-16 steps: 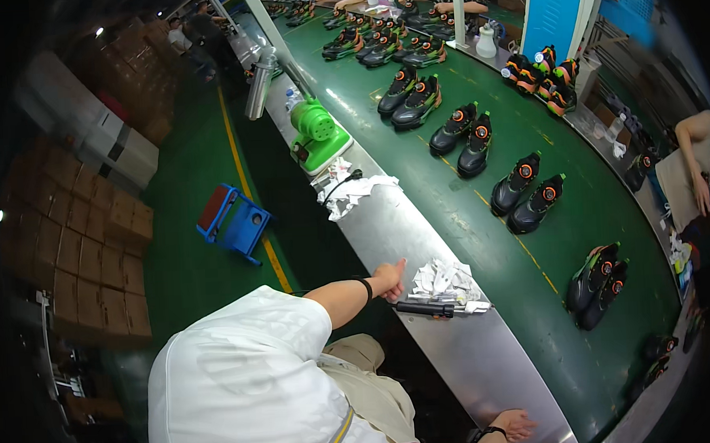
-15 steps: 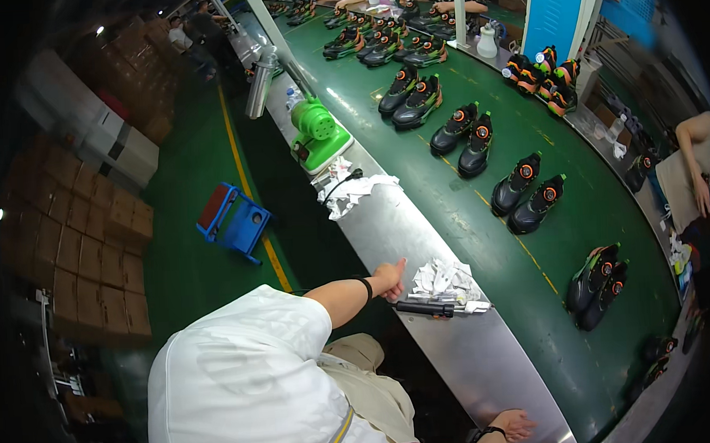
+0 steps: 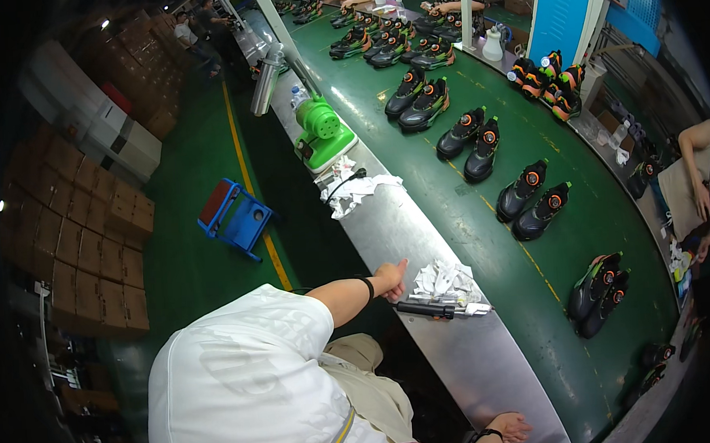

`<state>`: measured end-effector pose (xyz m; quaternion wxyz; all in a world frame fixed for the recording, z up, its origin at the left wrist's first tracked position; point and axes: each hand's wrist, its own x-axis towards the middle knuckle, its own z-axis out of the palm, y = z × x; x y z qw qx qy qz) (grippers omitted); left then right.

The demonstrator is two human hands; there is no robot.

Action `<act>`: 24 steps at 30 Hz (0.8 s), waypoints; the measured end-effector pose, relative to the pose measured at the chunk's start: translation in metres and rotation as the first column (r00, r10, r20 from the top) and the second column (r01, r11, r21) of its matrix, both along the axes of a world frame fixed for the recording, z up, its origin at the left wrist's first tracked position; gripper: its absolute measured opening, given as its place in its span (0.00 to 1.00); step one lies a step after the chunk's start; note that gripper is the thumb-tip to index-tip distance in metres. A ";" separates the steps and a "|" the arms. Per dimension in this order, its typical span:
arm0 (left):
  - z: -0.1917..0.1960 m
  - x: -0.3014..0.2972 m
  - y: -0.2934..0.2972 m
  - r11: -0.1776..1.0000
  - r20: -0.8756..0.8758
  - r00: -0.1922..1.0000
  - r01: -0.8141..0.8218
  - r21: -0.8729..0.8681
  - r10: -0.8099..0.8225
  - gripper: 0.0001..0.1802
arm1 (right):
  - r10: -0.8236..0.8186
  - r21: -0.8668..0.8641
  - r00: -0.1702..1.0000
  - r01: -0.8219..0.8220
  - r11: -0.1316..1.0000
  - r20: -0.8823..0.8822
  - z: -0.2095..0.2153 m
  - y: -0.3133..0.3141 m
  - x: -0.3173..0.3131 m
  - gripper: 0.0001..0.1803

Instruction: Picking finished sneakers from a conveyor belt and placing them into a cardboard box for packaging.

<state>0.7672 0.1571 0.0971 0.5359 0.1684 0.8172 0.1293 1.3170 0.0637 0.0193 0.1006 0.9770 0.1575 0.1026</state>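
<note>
My left hand [image 3: 391,281] rests at the near edge of a metal ledge [image 3: 456,358], one digit stretched out and the other fingers loosely bent, with nothing in it. Just to its right lie a black rod-shaped tool [image 3: 424,308] and a heap of crumpled white scraps [image 3: 445,282]. Lower on the same ledge, my right hand [image 3: 510,427] lies with its fingers loosely spread, holding nothing. Beyond the ledge, pairs of black shoes with orange dials stand on a green belt; the closest pair [image 3: 600,294] is at the right, another pair [image 3: 532,199] farther up.
A green blower-like machine [image 3: 319,122] stands farther along the ledge, beside more white scraps [image 3: 359,191]. A blue stool [image 3: 238,220] is on the floor at left, near stacked cartons [image 3: 87,257]. Other people work across the belt, near a blue cabinet [image 3: 558,21].
The shoes on the belt have shifted slightly nearer to me. The view has tilted a little. Both my hands stay in place on the ledge.
</note>
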 end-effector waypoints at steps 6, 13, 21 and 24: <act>0.007 0.001 0.003 1.000 -0.017 1.000 -0.006 -0.007 0.006 0.47 | -0.009 -0.036 0.999 0.011 0.999 0.045 -0.020 0.003 0.007 0.32; 0.001 -0.001 0.002 1.000 0.001 1.000 -0.008 -0.001 0.008 0.47 | 0.011 -0.031 0.996 -0.009 0.999 0.083 -0.023 0.000 0.009 0.32; 0.005 0.003 0.001 1.000 -0.011 1.000 0.008 -0.006 -0.008 0.46 | 0.003 -0.021 0.998 -0.002 1.000 0.061 -0.009 0.000 0.004 0.31; 0.007 0.004 0.001 1.000 -0.010 1.000 0.017 -0.017 -0.017 0.47 | -0.004 -0.004 0.999 0.004 1.000 0.049 -0.013 -0.004 0.007 0.31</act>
